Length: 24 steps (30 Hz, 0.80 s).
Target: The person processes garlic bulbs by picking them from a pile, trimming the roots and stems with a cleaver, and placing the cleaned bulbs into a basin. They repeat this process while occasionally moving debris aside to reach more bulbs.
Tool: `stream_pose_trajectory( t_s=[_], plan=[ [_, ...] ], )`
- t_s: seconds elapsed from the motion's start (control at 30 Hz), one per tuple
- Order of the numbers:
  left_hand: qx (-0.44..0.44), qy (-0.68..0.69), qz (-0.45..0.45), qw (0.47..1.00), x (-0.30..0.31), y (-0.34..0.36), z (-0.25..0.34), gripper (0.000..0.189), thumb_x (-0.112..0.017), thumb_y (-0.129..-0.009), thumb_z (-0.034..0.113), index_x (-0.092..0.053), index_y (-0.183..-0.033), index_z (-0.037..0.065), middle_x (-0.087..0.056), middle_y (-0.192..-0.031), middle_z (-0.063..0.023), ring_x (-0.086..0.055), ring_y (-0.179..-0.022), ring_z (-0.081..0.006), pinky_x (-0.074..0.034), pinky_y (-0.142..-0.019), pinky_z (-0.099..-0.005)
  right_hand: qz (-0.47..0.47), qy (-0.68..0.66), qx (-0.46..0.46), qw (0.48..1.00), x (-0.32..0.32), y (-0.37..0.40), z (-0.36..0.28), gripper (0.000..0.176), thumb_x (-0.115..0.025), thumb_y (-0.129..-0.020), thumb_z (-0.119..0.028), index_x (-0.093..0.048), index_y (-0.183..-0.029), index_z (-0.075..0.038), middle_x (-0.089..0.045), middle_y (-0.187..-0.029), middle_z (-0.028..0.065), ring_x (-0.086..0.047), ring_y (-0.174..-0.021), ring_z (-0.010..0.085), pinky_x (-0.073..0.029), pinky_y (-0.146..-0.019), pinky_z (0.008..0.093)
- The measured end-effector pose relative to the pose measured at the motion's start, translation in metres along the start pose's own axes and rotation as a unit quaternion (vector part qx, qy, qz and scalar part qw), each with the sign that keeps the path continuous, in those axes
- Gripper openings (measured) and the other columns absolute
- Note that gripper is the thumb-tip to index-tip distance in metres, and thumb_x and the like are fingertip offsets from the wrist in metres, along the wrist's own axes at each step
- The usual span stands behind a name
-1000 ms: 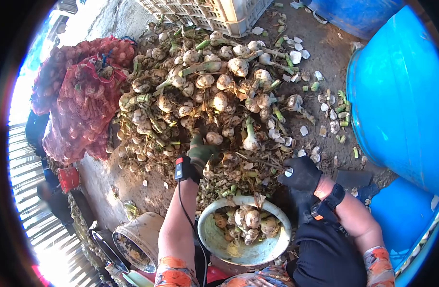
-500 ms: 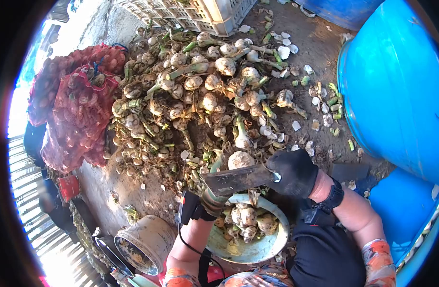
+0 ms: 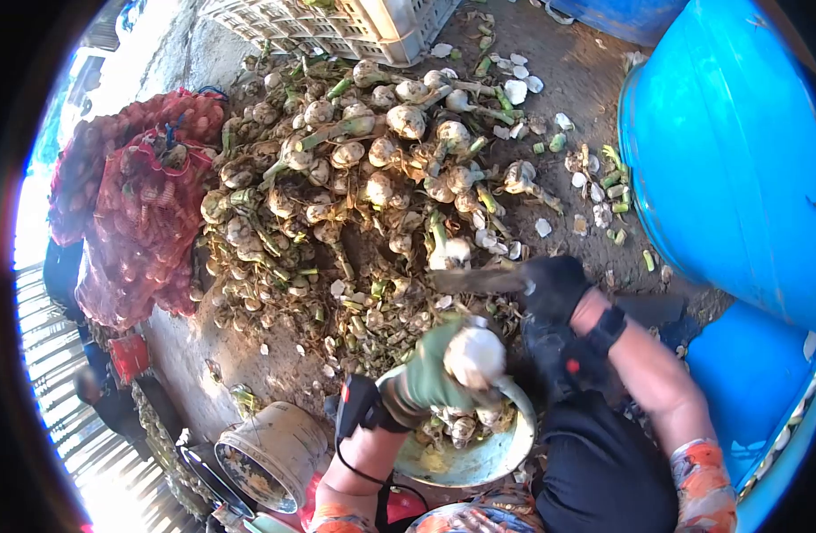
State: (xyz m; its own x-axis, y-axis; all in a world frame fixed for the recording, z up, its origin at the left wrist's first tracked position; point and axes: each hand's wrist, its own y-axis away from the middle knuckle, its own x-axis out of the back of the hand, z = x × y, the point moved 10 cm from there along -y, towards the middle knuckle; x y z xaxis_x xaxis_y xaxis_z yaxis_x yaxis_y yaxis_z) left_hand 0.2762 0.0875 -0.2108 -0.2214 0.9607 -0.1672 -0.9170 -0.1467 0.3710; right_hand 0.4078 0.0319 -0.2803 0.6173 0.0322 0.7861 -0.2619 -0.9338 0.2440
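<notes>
clutching garlic (image 3: 475, 355), left hand (image 3: 425, 384) fingers sit near the knife (image 3: 474, 281) gripped by right hand (image 3: 559, 286); a slip could cut them.

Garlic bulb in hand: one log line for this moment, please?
left hand holds garlic bulb over bowl | right hand grips knife

Gloves: left hand (image 3: 425, 380) green, right hand (image 3: 559, 286) black. Garlic bulb (image 3: 474, 355) off-white; knife (image 3: 479, 281) dull grey. Barrel (image 3: 736, 178) at right blue; mesh sacks (image 3: 132, 213) at left red.
</notes>
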Motion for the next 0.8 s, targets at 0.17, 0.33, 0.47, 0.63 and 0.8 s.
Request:
stream_pose_trajectory(
  t_s=[0.17, 0.33, 0.47, 0.63, 0.8],
  plan=[
    [-0.08, 0.179, 0.108, 0.975, 0.035, -0.02, 0.029, 0.057, -0.071, -0.074, 0.034, -0.046, -0.116, 0.004, -0.056, -0.088, -0.0012, -0.053, -0.075, -0.0084, -0.047, -0.067, -0.0198, 0.087, -0.055, -0.063, 0.993, 0.031, 0.019, 0.015, 0.021, -0.068, -0.063, -0.025, -0.059, -0.07, -0.008, -0.058, -0.066, 0.0157, -0.059, -0.062, 0.0345, -0.046, -0.055, 0.0415],
    [-0.18, 0.563, 0.121, 0.797, 0.062, -0.04, 0.028, 0.048, -0.059, -0.082, 0.046, -0.058, -0.105, 0.004, -0.057, -0.08, -0.0055, -0.055, -0.072, -0.0169, -0.048, -0.069, -0.0312, 0.031, -0.276, 0.118, 0.953, 0.067, 0.025, -0.079, 0.016, -0.066, -0.068, -0.019, -0.059, -0.072, -0.006, -0.058, -0.066, 0.0135, -0.06, -0.06, 0.0318, -0.048, -0.053, 0.0379],
    [-0.112, 0.681, 0.241, 0.682, 0.063, -0.028, -0.009, 0.044, -0.065, -0.078, 0.041, -0.058, -0.106, 0.007, -0.061, -0.103, -0.0122, -0.056, -0.099, -0.0286, -0.045, -0.089, -0.0399, -0.044, -0.282, 0.11, 0.952, 0.044, 0.02, -0.093, 0.017, -0.065, -0.069, -0.02, -0.058, -0.072, -0.005, -0.057, -0.064, 0.0138, -0.059, -0.058, 0.0324, -0.047, -0.052, 0.038],
    [-0.223, 0.654, 0.177, 0.7, 0.052, -0.023, 0.0, 0.027, -0.064, -0.078, 0.024, -0.063, -0.1, 0.009, -0.063, -0.104, -0.0064, -0.056, -0.103, -0.0249, -0.047, -0.088, -0.0421, 0.081, -0.27, -0.019, 0.959, 0.047, 0.006, -0.054, 0.017, -0.065, -0.07, -0.018, -0.06, -0.075, -0.002, -0.058, -0.064, 0.0167, -0.059, -0.059, 0.0294, -0.046, -0.053, 0.0363],
    [-0.126, 0.565, 0.362, 0.731, 0.042, -0.009, -0.027, 0.012, -0.06, -0.082, 0.018, -0.056, -0.088, 0.009, -0.056, -0.075, -0.0011, -0.057, -0.08, -0.0187, -0.048, -0.083, -0.0389, 0.079, -0.298, -0.071, 0.949, 0.042, 0.003, -0.042, 0.022, -0.064, -0.069, -0.021, -0.063, -0.083, -0.003, -0.061, -0.072, 0.0194, -0.062, -0.072, 0.0356, -0.05, -0.062, 0.0388]
  ],
)
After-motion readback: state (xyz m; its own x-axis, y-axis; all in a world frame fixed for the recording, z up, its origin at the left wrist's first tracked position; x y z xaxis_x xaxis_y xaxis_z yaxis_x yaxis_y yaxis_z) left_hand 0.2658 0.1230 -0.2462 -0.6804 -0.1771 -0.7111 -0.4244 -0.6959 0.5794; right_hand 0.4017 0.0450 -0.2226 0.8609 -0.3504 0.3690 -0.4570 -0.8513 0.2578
